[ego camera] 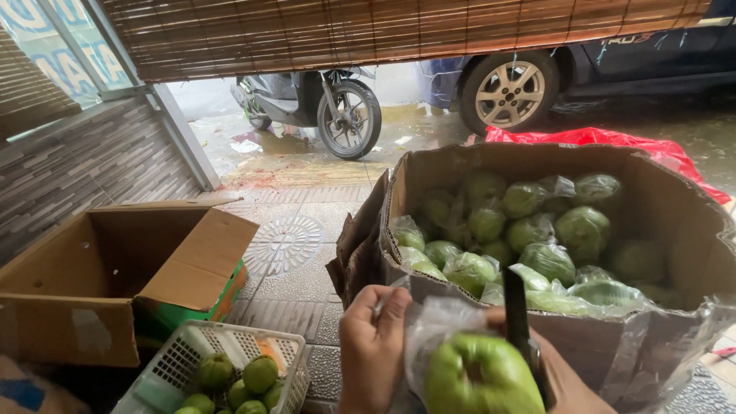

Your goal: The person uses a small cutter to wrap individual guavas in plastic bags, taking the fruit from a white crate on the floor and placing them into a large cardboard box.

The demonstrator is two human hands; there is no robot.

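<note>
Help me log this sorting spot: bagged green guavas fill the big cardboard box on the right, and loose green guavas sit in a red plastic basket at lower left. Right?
Not quite: in the head view, the plastic basket is white, not red. The rest holds: bagged green guavas fill the big cardboard box, loose green guavas in the basket.

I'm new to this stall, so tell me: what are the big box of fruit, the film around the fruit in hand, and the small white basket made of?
Big box: brown corrugated cardboard, matte, with creased, torn edges.
Film: thin clear plastic, crinkled and glossy, apparently a bag.
White basket: seemingly moulded plastic, with a regular lattice of holes.

Green guava [481, 376]; clear bag [433, 326]; black knife blade [515, 310]; brown cardboard box [667, 195]; white basket [192, 353]; red sheet [613, 139].
</note>
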